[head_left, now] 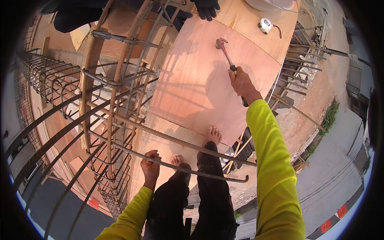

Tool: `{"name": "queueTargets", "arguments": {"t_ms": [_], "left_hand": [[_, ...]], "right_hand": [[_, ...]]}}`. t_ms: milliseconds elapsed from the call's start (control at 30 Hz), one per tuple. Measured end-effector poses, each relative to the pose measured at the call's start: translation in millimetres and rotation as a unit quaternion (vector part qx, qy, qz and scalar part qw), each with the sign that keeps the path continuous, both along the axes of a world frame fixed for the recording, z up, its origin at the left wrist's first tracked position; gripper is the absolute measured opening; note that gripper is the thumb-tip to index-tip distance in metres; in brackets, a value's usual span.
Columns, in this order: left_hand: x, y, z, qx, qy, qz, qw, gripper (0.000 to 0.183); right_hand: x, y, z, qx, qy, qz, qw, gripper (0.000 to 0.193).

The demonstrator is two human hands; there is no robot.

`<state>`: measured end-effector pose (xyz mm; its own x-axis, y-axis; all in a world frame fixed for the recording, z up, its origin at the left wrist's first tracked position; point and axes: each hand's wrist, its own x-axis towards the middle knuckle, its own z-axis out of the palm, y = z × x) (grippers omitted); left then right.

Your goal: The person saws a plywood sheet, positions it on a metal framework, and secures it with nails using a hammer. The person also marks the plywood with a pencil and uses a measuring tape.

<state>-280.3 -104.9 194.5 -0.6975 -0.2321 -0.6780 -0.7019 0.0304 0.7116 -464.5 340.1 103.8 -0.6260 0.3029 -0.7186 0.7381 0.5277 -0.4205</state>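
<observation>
My right hand [243, 83] is wrapped round the handle of a claw hammer [228, 55]. Its metal head is over the plywood sheet [188, 84], pointing away from me; I cannot tell whether it touches the wood. Lower and to the left, my left hand [150, 168] is closed beside a long ribbed rebar [200, 173] with a hooked end. The bar crosses at its fingers, but whether they grip it or pinch something small is unclear. My bare feet [213, 135] stand on the plywood.
A tape measure [265, 26] and a whitish basin [269, 4] sit at the far end. Another person's black-gloved hand [207, 9] rests on the far plywood. Tied rebar cages [52, 76] and wooden poles [89, 80] rise on the left. The right edge drops toward the ground.
</observation>
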Motion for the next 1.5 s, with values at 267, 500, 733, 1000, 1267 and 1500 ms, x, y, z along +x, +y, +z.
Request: {"name": "queueTargets", "arguments": {"t_ms": [267, 500, 733, 1000, 1267, 1500], "left_hand": [[-58.9, 89.7, 272.4, -0.255, 0.187, -0.363, 0.876, 0.014], [-277.9, 267.5, 9.4, -0.015, 0.275, -0.132, 0.952, 0.015], [-411.3, 314.3, -168.8, -0.115, 0.305, -0.161, 0.932, 0.014], [-463.8, 320.1, -213.1, -0.117, 0.341, -0.174, 0.916, 0.016], [-464.5, 325.0, -228.8, -0.097, 0.344, -0.116, 0.927, 0.013], [-461.5, 312.7, -250.0, 0.003, 0.367, -0.127, 0.921, 0.010]], "right_hand": [[-15.7, 0.0, 14.8, -0.016, 0.002, 0.001, 1.000, 0.046], [4.9, 6.7, -6.4, 0.007, 0.043, 0.022, 0.999, 0.043], [35.2, -6.8, -51.1, -0.038, 0.158, -0.038, 0.986, 0.032], [43.5, -32.0, -77.0, -0.036, 0.174, -0.110, 0.978, 0.026], [19.8, -21.7, -56.5, -0.104, 0.227, -0.119, 0.961, 0.026], [-66.6, -31.2, -39.2, -0.112, 0.327, -0.094, 0.934, 0.027]]}}
